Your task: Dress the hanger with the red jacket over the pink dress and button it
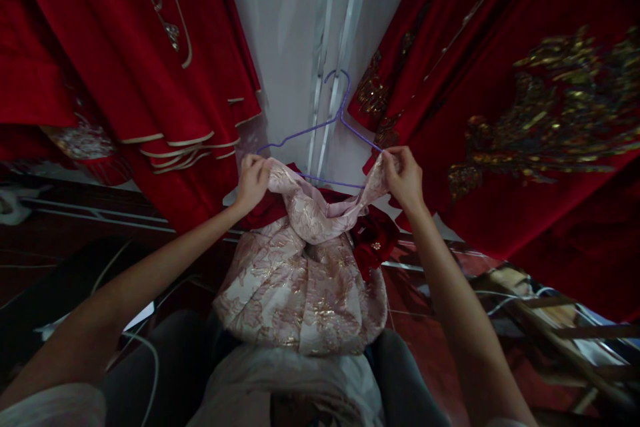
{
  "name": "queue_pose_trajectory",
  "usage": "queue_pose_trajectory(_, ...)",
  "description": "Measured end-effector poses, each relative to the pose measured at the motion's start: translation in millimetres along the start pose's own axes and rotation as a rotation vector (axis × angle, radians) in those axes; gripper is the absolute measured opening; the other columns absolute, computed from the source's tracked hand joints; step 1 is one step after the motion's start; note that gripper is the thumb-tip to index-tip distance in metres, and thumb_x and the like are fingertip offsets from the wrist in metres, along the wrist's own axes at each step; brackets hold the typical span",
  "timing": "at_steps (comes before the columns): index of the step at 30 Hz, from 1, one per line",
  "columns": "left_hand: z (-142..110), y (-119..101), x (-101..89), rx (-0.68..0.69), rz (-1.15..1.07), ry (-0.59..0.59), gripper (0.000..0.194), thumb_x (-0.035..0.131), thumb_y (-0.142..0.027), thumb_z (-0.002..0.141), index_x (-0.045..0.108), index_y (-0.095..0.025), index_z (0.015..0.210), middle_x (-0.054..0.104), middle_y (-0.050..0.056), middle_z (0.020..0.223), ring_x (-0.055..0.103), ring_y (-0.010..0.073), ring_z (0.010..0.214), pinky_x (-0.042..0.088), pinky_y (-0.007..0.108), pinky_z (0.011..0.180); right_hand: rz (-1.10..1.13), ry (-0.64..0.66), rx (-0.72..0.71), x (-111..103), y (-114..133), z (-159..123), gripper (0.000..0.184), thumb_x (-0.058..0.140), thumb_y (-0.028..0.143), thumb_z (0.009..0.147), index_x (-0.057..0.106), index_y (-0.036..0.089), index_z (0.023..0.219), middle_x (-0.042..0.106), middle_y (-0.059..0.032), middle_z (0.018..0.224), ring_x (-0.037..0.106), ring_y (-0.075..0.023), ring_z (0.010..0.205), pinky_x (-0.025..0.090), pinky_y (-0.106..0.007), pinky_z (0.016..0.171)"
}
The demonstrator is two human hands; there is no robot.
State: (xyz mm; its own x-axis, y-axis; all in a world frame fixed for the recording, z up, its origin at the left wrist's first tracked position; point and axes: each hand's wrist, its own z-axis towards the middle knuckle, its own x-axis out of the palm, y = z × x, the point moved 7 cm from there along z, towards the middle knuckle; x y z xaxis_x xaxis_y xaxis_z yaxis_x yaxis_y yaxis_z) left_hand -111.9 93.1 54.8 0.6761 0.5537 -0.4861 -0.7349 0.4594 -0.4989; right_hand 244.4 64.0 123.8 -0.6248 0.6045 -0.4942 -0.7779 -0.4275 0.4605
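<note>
A pale pink brocade dress (315, 287) with gold floral patterning lies over my lap, its narrow top raised toward a purple wire hanger (313, 127). My left hand (253, 180) is closed on the left shoulder of the dress, by the hanger's left end. At the other end, my right hand (405, 177) pinches the right shoulder of the dress. The hanger's hook points up and away from me. Its lower bar passes behind the dress top. Dark red cloth (376, 241) with a small flower-like ornament shows behind the dress.
Red garments (190, 80) with cream edging hang at left. More red garments (480, 113) with gold sequins hang at right. Between them stand a pale wall (285, 27) and metal rails (333, 47). A wooden frame (555, 333) and cords are at lower right; a white cable (156, 360) runs lower left.
</note>
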Motion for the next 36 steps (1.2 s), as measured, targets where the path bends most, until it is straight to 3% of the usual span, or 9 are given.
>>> queue_pose_trajectory(2,-0.9,36.9,-6.2,-0.128,0.033,-0.041,0.037,0.033,-0.04,0.095,0.059,-0.018,0.082,0.057,0.007,0.093,0.052,0.0183,0.095,0.042,0.032,0.09,-0.001,0.009,0.006,-0.9,-0.6,1.9,0.035,0.039,0.049,0.092,0.058,0.021,0.099,0.067,-0.0059,0.091,0.062,-0.0192,0.08,0.045,-0.027,0.073)
queue_pose_trajectory(5,-0.9,76.3,-2.9,-0.207,0.013,0.038,0.04,0.03,-0.043,0.093,0.057,-0.018,0.077,0.059,0.005,0.08,0.054,0.0175,0.085,0.044,0.03,0.083,0.0,0.003,0.01,-1.5,-1.1,4.0,0.036,0.039,0.05,0.091,0.059,0.021,0.098,0.067,-0.0062,0.091,0.062,-0.0196,0.08,0.046,-0.028,0.072)
queue_pose_trajectory(9,5.4,92.4,-2.3,-0.241,-0.015,0.067,0.044,0.029,-0.047,0.091,0.06,-0.018,0.079,0.063,0.006,0.081,0.055,0.018,0.085,0.044,0.03,0.082,0.006,0.007,0.014,-1.1,-1.9,5.3,0.036,0.04,0.05,0.091,0.059,0.021,0.097,0.067,-0.0063,0.09,0.062,-0.02,0.08,0.046,-0.028,0.073)
queue_pose_trajectory(16,39.6,57.1,-4.1,-0.167,-0.144,0.138,0.05,0.031,-0.053,0.09,0.062,-0.016,0.085,0.065,0.007,0.086,0.056,0.0177,0.084,0.045,0.029,0.08,0.019,0.032,0.029,-4.1,1.1,8.0,0.035,0.041,0.05,0.091,0.059,0.021,0.096,0.065,-0.0039,0.081,0.059,-0.0173,0.071,0.043,-0.026,0.066)
queue_pose_trajectory(21,63.6,16.4,-0.2,-0.009,-0.22,0.309,0.049,0.035,-0.055,0.089,0.065,-0.016,0.09,0.066,0.007,0.09,0.058,0.0183,0.087,0.045,0.028,0.08,-0.007,0.092,0.085,-4.4,3.6,7.7,0.035,0.042,0.052,0.09,0.058,0.022,0.095,0.065,-0.0037,0.08,0.059,-0.0177,0.069,0.043,-0.026,0.064)
queue_pose_trajectory(25,72.8,-15.8,15.6,0.102,-0.22,0.413,0.043,0.033,-0.048,0.093,0.062,-0.018,0.083,0.063,0.004,0.082,0.057,0.0162,0.08,0.043,0.027,0.075,-0.008,0.11,0.139,-1.8,3.6,8.6,0.033,0.043,0.051,0.09,0.058,0.022,0.093,0.064,-0.0028,0.075,0.058,-0.0172,0.064,0.041,-0.025,0.062)
queue_pose_trajectory(28,69.7,-21.1,27.2,0.043,-0.09,0.337,0.042,0.031,-0.045,0.095,0.055,-0.02,0.072,0.058,0.002,0.069,0.054,0.0152,0.068,0.039,0.027,0.065,-0.002,0.105,0.159,3.1,3.4,12.4,0.03,0.044,0.049,0.09,0.058,0.022,0.091,0.063,-0.001,0.073,0.056,-0.0158,0.062,0.04,-0.025,0.061)
queue_pose_trajectory(32,55.5,-24.2,26.2,0.043,0.098,0.068,0.039,0.035,-0.038,0.095,0.045,-0.02,0.062,0.054,0.003,0.065,0.051,0.0168,0.068,0.035,0.03,0.068,-0.08,0.063,0.133,10.3,1.9,19.5,0.032,0.044,0.047,0.092,0.059,0.021,0.08,0.06,0.0003,0.066,0.055,-0.0148,0.062,0.037,-0.026,0.066)
queue_pose_trajectory(36,51.7,-21.9,29.6,0.067,0.152,-0.015,0.034,0.036,-0.031,0.095,0.047,-0.02,0.064,0.056,0.005,0.067,0.052,0.018,0.071,0.034,0.031,0.07,-0.176,0.018,0.087,17.0,-2.2,22.0,0.036,0.04,0.042,0.095,0.054,0.02,0.07,0.056,0.0002,0.064,0.052,-0.015,0.065,0.033,-0.027,0.07)
